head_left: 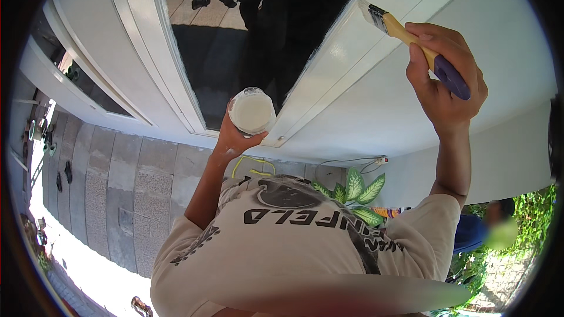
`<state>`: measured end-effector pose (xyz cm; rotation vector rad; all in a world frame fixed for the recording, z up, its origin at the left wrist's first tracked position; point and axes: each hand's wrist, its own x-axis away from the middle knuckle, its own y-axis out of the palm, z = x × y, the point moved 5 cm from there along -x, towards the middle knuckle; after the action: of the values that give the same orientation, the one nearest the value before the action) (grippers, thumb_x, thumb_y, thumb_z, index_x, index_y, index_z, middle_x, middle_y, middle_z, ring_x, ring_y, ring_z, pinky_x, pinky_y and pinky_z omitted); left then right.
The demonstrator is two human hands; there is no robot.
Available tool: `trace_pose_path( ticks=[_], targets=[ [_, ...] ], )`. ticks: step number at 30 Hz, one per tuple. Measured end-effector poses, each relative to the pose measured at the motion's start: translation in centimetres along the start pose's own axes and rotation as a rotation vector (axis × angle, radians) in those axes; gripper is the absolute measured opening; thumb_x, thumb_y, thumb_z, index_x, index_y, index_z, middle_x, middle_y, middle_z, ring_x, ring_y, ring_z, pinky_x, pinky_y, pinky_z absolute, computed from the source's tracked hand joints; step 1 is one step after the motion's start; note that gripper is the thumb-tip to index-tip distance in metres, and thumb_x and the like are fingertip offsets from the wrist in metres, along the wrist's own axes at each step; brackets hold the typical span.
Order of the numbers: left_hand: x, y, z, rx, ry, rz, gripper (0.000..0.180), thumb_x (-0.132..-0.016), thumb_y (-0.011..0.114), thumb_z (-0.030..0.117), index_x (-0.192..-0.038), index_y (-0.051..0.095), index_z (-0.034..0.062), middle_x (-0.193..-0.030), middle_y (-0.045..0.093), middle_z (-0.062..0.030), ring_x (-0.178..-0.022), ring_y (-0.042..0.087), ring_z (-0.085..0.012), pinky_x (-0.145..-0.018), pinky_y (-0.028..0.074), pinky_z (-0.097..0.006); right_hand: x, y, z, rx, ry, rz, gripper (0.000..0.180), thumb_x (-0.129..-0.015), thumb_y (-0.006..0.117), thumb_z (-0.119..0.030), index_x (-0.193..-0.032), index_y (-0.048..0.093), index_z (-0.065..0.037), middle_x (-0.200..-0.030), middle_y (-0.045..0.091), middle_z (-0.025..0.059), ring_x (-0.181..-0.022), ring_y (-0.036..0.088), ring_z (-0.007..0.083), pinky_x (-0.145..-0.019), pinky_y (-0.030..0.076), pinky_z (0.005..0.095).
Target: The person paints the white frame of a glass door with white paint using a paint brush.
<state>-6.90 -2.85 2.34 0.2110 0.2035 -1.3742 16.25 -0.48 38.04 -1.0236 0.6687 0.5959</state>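
I see right hand [445,85] gripping paintbrush [411,38], bristles at white door frame [346,53], long axis slanting up-left from hand. Left hand [235,138] clutches paint cup [252,111], down-left of brush; right hand nearer frame.

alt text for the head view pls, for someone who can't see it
Seen from above, a person's right hand holds a paintbrush with its bristles against a white door frame, while the left hand holds up a small jar of white paint. Below are the person's light printed t-shirt, a leafy green plant and grey paving.
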Motion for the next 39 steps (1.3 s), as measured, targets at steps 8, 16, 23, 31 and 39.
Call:
trace_pose_path(
  ticks=[8,16,23,31,39],
  targets=[
    [-0.2,-2.0,0.4,0.033,-0.004,-0.002,0.087,-0.064,0.090,0.012,-0.137,0.045,0.0034,-0.125,0.061,-0.0127,-0.119,0.059,-0.0224,-0.105,0.045,-0.037,7.3,4.9,-1.8,-0.091,0.359,-0.047,0.024,-0.087,0.070,0.008,-0.107,0.059,0.001,-0.098,0.074,0.0197,-0.091,0.074,0.0277,-0.077,0.060,0.0307],
    [-0.3,-3.5,-0.6,0.039,-0.068,-0.081,0.091,-0.063,0.092,0.016,-0.139,0.043,0.0041,-0.129,0.060,-0.0133,-0.123,0.057,-0.0248,-0.109,0.043,-0.038,6.1,5.6,-1.9,-0.072,0.371,0.015,0.026,-0.082,0.077,0.003,-0.103,0.064,-0.003,-0.094,0.075,0.0132,-0.082,0.074,0.0175,-0.065,0.059,0.0246],
    [-0.2,-4.6,-0.3,0.041,-0.045,-0.103,0.091,-0.064,0.092,0.017,-0.140,0.043,0.0043,-0.131,0.058,-0.0134,-0.125,0.056,-0.0248,-0.110,0.042,-0.039,7.0,8.0,-2.5,-0.126,0.474,-0.034,0.026,-0.081,0.078,0.002,-0.103,0.064,-0.006,-0.093,0.074,0.0100,-0.079,0.074,0.0182,-0.066,0.058,0.0247],
    [0.8,-6.0,-0.7,0.051,-0.052,-0.063,0.090,-0.065,0.091,0.012,-0.140,0.041,0.0018,-0.129,0.059,-0.0135,-0.122,0.058,-0.0227,-0.107,0.045,-0.036,15.6,14.4,-5.4,-0.073,0.741,0.100,0.024,-0.078,0.080,0.002,-0.093,0.063,-0.006,-0.091,0.073,0.0089,-0.075,0.073,0.0176,-0.066,0.058,0.0254],
    [0.8,-7.2,-1.5,-0.008,-0.022,-0.054,0.079,-0.067,0.090,0.009,-0.135,0.050,0.0004,-0.123,0.064,-0.0127,-0.114,0.063,-0.0226,-0.099,0.050,-0.036,15.6,14.6,-6.7,0.235,0.722,0.258,0.028,-0.075,0.081,0.006,-0.097,0.066,-0.005,-0.090,0.072,0.0120,-0.075,0.072,0.0226,-0.064,0.057,0.0286]
  ],
)
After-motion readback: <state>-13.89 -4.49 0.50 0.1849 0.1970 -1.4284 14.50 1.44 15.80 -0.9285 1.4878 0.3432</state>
